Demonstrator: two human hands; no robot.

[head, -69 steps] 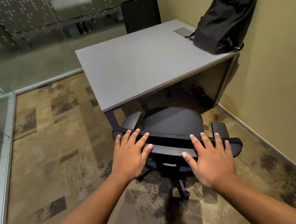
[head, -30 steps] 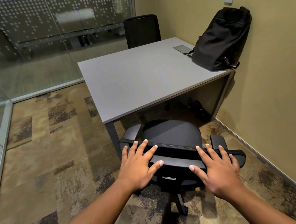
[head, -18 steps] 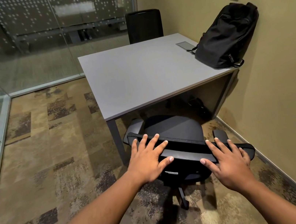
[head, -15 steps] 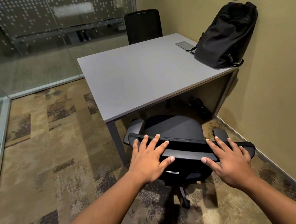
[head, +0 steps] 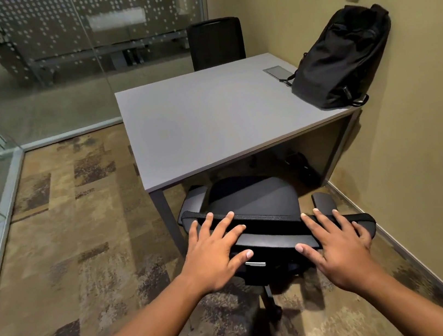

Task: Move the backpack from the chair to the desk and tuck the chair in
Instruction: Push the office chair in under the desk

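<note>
Left hand (head: pixel 214 255): flat, fingers spread, pressed on the top of the chair (head: pixel 251 200) back, gripping nothing.
Right hand (head: pixel 338 245): likewise splayed flat on the chair back's other end.
Chair: seat front just under the desk (head: pixel 207 118) edge.
Backpack (head: pixel 342 57): on the desk's far right corner, leaning against the wall (head: pixel 421 109).
Second chair (head: pixel 215 42): behind the desk.

1. Black backpack (head: pixel 342 57): propped upright on bench (head: pixel 207 118), far right corner, leaned on wall.
2. Black chair (head: pixel 251 200): seat front partly tucked under bench near edge, backrest outside.
</note>
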